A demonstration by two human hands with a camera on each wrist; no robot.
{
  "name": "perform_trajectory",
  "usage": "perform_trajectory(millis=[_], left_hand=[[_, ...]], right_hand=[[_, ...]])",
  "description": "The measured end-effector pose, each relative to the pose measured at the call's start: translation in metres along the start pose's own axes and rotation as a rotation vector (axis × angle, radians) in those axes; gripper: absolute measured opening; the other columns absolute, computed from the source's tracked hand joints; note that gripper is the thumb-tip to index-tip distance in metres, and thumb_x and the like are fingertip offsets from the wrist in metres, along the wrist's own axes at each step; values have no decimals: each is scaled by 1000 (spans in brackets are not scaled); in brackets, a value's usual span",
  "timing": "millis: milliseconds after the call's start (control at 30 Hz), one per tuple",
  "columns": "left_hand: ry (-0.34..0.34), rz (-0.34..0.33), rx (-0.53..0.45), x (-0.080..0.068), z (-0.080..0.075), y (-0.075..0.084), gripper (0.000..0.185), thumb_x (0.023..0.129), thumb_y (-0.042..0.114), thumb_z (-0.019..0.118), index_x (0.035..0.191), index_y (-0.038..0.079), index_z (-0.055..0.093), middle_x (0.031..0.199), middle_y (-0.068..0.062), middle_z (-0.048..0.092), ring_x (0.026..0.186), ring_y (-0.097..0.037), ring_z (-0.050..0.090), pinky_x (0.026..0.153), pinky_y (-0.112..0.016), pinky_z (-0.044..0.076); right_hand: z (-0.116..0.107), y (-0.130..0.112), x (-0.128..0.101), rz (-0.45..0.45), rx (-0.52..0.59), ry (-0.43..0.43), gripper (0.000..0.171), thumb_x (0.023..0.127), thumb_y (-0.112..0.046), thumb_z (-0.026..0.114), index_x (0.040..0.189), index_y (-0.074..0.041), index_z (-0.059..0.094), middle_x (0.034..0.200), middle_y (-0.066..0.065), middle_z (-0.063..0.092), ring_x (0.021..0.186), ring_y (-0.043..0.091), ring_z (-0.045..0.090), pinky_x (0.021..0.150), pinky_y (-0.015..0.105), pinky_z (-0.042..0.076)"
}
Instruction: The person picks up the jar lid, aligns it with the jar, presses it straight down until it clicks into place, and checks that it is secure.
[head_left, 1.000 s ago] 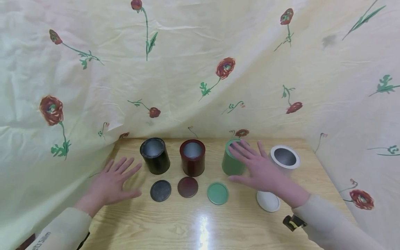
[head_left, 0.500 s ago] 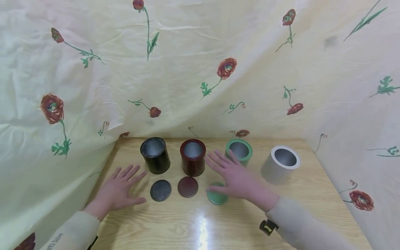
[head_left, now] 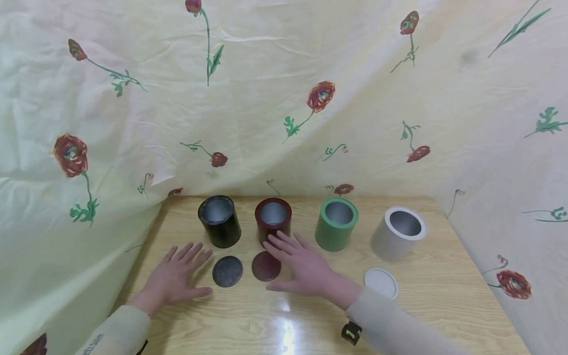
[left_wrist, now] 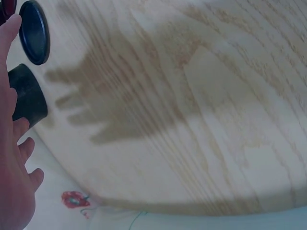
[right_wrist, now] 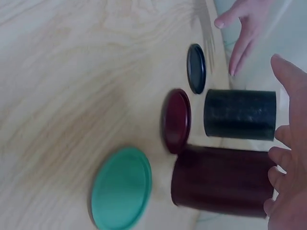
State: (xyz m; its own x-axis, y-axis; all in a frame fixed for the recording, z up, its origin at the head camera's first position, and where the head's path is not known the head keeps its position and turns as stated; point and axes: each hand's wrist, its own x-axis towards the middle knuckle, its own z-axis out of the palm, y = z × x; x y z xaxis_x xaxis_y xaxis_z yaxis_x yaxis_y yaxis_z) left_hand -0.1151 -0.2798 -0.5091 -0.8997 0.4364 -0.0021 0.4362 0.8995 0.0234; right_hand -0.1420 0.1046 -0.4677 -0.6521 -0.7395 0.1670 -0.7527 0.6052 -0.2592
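Both my hands hover spread and empty; the green lid (right_wrist: 122,187) under my right hand (head_left: 306,266) looks light, stiff, slick—pinch its rim.

Your left hand (left_wrist: 12,143) hovers with fingers spread at the frame's left edge, beside a black cylindrical canister (left_wrist: 28,98) and a round black lid (left_wrist: 34,32) on the light wooden table (left_wrist: 192,105).

— What moved?
— The right hand (head_left: 306,268) slid leftward, from over the green can (head_left: 336,224) to above the green lid (right_wrist: 121,187), fingertips now before the red can (head_left: 273,219).
— Anything uncovered?
— Yes, the white lid (head_left: 380,282) shows again.
— And the left hand (head_left: 175,276)?
— It edged slightly toward the black lid (head_left: 228,271).
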Motion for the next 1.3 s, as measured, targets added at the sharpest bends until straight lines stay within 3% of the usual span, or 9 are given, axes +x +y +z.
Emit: perform_trajectory(millis=[267,633,1033,1300], left_hand=[[6,-13,14,3,12,-1,97,87,83,64,158,19,55,163,-18,49,150,-45,44,122,-69,32],[-9,-33,-9,5,23,0,98,88,85,60,158,17,55,163,-18,49,152,-45,43,122,-70,30],[-20,-38,-34,11,30,5,97,90,85,58,158,15,55,163,-20,48,151,-47,42,121,-72,30],[-20,-49,-49,12,34,8,95,91,82,60,158,15,55,164,-20,47,152,-47,42,122,-71,30]], right_hand=[[22,-13,16,33,87,-83,91,95,-64,71,165,-12,43,171,7,38,162,33,26,130,61,22],[56,-25,44,18,-31,-149,91,97,-70,64,165,-12,44,170,9,41,161,32,30,130,51,28],[79,-25,59,88,-31,-212,89,99,-72,58,166,-17,41,173,4,35,163,27,24,132,47,22],[93,-24,61,80,-63,-204,85,100,-69,59,166,-18,42,174,3,33,164,24,21,133,44,20]])
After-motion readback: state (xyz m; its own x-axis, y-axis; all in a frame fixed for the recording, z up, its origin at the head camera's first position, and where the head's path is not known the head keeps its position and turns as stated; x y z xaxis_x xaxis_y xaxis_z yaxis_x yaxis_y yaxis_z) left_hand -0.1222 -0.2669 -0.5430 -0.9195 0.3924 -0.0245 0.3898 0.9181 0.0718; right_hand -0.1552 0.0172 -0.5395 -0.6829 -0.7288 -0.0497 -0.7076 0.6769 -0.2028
